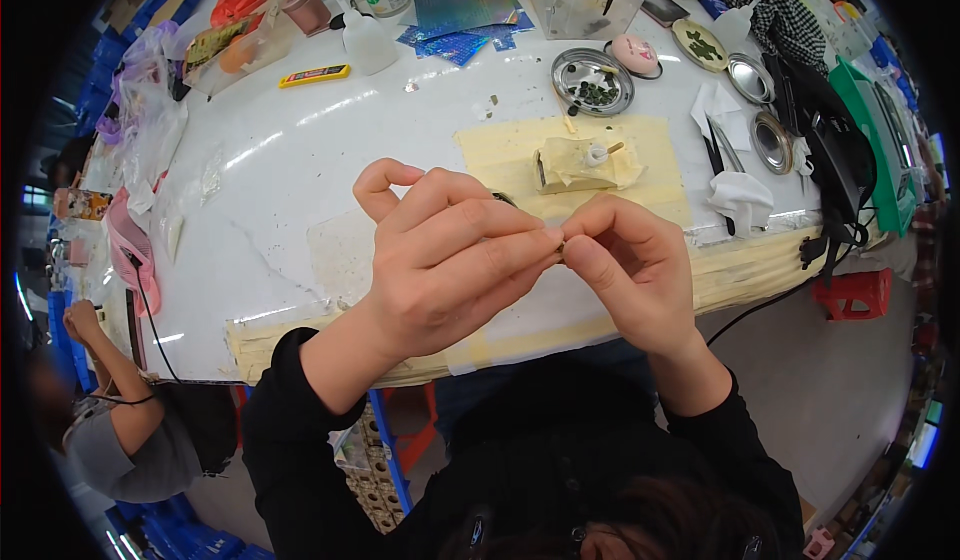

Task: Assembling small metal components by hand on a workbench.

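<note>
My left hand (440, 265) and my right hand (635, 270) meet fingertip to fingertip above the front of the table. Both are closed in a pinch around a tiny dark piece (561, 247), mostly hidden and too small to name. Something dark (504, 199) shows behind the left fingers; its kind is hidden. Just beyond the hands, a block wrapped in pale yellow tape (580, 168) rests on a taped patch of table, with a small white piece on top. Farther back, a round metal dish (592, 82) holds several small dark green pieces.
On the right lie tweezers (724, 148), white tissue (742, 200), metal lids (771, 143) and a dish of green pieces (700, 45). A yellow box cutter (314, 77), white squeeze bottle (368, 42) and shiny blue sheets (460, 45) sit at the back. Another person's arm (125, 390) is at far left.
</note>
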Demonstrator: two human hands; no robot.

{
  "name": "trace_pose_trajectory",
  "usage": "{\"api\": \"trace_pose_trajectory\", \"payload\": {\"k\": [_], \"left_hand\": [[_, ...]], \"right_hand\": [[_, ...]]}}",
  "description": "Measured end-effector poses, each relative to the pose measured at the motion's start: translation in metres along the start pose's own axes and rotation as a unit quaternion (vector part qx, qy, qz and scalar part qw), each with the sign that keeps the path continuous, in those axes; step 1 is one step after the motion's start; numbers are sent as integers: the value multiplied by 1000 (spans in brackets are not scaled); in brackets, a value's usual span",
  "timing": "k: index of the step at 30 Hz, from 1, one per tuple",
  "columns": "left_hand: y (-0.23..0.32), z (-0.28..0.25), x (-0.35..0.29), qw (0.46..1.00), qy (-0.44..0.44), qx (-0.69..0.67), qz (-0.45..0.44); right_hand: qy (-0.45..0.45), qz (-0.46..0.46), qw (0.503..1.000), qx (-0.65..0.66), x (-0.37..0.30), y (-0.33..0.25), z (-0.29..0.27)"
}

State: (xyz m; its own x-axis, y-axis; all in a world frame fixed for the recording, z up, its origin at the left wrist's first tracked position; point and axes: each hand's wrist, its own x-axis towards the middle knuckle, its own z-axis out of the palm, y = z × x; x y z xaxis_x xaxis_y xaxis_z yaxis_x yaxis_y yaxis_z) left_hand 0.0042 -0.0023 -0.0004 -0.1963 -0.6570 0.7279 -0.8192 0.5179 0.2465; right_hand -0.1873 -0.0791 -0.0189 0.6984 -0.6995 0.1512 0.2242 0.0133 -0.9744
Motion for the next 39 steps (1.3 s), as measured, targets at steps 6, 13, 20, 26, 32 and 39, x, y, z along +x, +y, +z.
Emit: {"api": "trace_pose_trajectory", "payload": {"k": [6, 13, 20, 26, 32, 39], "left_hand": [[-5, 3, -2, 997, -2, -64, -35], [6, 3, -3, 992, 0, 126, 12], [-1, 2, -1, 1000, 12, -3, -9], [3, 4, -4, 995, 24, 98, 24], [7, 3, -7, 986, 7, 159, 41], [-10, -12, 6, 980, -126, -47, -149]], "right_hand": [[8, 18, 999, 25, -1, -1, 1], [90, -297, 832, -459, 5, -8, 11], [51, -88, 983, -155, 2, -6, 3], [55, -112, 976, -177, 1, 2, 4], [80, -301, 846, -432, 5, -2, 5], [71, -207, 858, -465, 2, -6, -20]]}}
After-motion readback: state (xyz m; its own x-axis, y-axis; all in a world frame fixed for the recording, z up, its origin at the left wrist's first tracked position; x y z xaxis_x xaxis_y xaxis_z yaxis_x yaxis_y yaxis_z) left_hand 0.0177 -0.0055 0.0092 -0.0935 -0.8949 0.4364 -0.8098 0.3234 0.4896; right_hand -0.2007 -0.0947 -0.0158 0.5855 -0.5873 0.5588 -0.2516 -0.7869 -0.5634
